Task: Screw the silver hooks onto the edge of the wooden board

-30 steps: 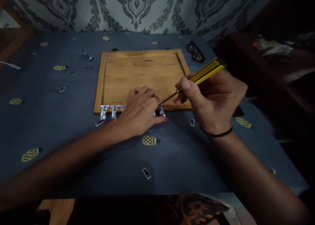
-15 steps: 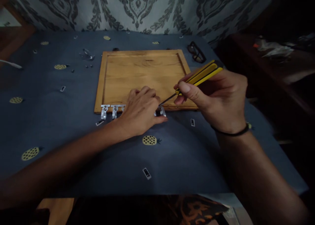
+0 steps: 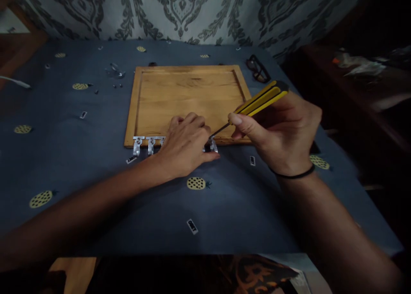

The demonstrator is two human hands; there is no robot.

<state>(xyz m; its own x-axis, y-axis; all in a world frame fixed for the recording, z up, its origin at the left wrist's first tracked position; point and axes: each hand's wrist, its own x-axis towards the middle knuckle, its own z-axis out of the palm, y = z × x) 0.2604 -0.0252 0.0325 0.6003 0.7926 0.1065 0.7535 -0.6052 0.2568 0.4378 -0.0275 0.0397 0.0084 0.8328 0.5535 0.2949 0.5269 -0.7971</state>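
A blue pineapple-print tablecloth (image 3: pixel 141 229) spreads under the framed wooden panel (image 3: pixel 192 94), which lies flat on it and serves as landmark here. Damask-patterned fabric (image 3: pixel 180 11) hangs beyond the panel's far edge. The person's right hand (image 3: pixel 285 129), with a black band (image 3: pixel 297 174) at the wrist, is over the panel's near right corner, its fingers pinched round a yellow-and-black screwdriver (image 3: pixel 261 101). The screwdriver's thin shank slants down to the panel's near edge, beside the left hand (image 3: pixel 188 142). The left hand lies across that edge, fingers bent; whether they grip anything beneath, I cannot tell. Dark-framed glasses (image 3: pixel 258 69) lie just past the panel's far right corner. Silver metal hooks (image 3: pixel 137 146) line the panel's near edge on both sides of the left hand, their curved ends jutting out over it. Tiny dark pieces (image 3: pixel 114 86) lie left of the panel.
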